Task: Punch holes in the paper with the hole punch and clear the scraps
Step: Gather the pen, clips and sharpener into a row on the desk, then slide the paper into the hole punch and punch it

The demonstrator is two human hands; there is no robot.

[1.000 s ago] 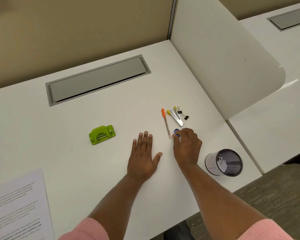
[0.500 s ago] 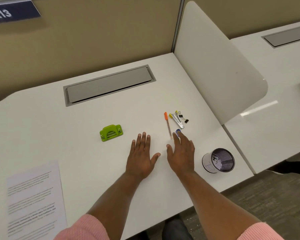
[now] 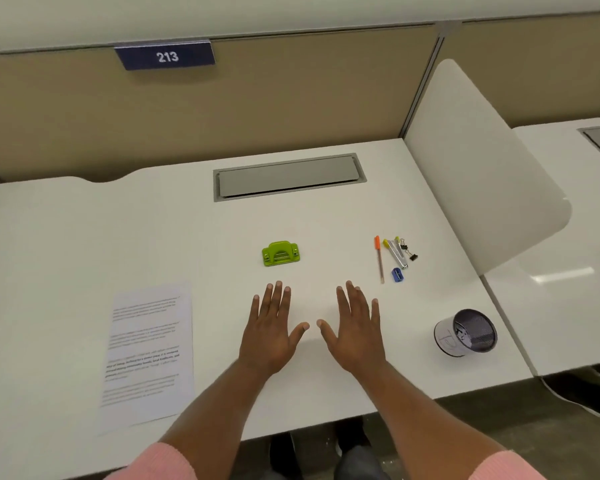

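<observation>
A small green hole punch (image 3: pixel 280 253) sits on the white desk (image 3: pixel 153 230), just beyond my hands. A printed sheet of paper (image 3: pixel 148 355) lies flat at the near left of the desk. My left hand (image 3: pixel 272 330) rests palm down, fingers spread, below the punch and to the right of the paper. My right hand (image 3: pixel 355 329) lies flat beside it, fingers apart, holding nothing. A mesh cup (image 3: pixel 466 332) with paper bits inside stands at the near right.
An orange pen (image 3: pixel 379 258), a blue sharpener (image 3: pixel 397 274), clips and a metal tool (image 3: pixel 398 254) lie right of my hands. A grey cable hatch (image 3: pixel 288 178) is set in the desk's back. A white divider (image 3: pixel 482 161) bounds the right side.
My right hand has let go of the blue sharpener and pulled back to lie flat beside my left hand. The camera has tilted up and back, showing more of the desk.
</observation>
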